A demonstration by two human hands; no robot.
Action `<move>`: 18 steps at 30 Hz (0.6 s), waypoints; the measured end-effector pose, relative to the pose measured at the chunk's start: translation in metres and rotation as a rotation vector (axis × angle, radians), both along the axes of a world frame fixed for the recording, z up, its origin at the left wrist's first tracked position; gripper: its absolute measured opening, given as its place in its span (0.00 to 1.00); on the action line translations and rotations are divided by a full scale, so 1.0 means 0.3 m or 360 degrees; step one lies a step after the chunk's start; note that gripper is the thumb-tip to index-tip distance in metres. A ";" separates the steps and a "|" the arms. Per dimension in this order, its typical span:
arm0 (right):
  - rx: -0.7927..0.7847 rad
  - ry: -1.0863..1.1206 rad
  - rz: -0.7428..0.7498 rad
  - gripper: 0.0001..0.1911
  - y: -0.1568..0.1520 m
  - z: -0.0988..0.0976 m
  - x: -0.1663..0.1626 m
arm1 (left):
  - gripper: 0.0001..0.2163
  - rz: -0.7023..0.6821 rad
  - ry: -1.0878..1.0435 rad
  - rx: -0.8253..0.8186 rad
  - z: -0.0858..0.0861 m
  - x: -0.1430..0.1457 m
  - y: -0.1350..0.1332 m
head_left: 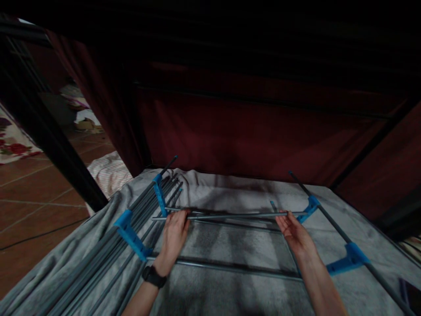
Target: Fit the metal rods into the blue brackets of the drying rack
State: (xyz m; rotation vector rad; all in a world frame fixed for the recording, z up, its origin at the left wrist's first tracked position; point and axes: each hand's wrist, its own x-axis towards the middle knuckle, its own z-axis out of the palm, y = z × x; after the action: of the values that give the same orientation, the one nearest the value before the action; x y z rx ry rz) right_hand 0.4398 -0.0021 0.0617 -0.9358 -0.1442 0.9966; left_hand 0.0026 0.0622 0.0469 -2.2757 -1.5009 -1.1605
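A thin grey metal tube (237, 216) lies crosswise between my two hands, above a grey blanket. My left hand (176, 230), with a dark watch on its wrist, is closed over the tube near its left end. My right hand (294, 230) is turned palm up, its fingertips closed around the tube farther right. Around them is a partly built frame, with blue plastic connectors at left (133, 237) and at right (348, 260) joined to long side tubes. A nearer crossbar (230, 267) runs below my hands. Another tube lies just behind the held one, partly hidden by my left hand.
Several loose grey tubes (95, 259) lie bundled along the left side of the blanket (259, 294). Dark red fabric (230, 136) hangs behind, between dark posts. A tiled floor (36, 188) and a cable show at left. A dark object (409, 292) sits at the right edge.
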 end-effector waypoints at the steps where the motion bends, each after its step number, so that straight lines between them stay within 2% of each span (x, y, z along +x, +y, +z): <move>1: -0.0005 0.0010 0.0004 0.04 0.001 0.003 0.000 | 0.12 -0.0015 0.0004 -0.0003 0.000 0.001 -0.001; 8: -0.0033 0.0056 -0.0031 0.05 -0.003 -0.001 -0.014 | 0.12 -0.0184 0.0064 -0.0033 0.015 0.001 -0.012; 13: -0.0079 0.0013 -0.0021 0.07 -0.006 -0.012 -0.033 | 0.14 -0.0205 0.0092 0.0019 0.003 -0.012 0.002; 18: -0.0111 -0.0046 -0.0023 0.12 -0.003 -0.017 -0.027 | 0.17 -0.0226 0.0125 -0.0043 -0.003 -0.026 0.014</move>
State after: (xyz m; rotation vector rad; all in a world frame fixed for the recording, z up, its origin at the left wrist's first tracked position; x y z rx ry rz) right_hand 0.4317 -0.0029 0.0565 -1.0137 -0.1275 0.9804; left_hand -0.0051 0.0663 0.0462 -2.4500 -1.3543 -1.0778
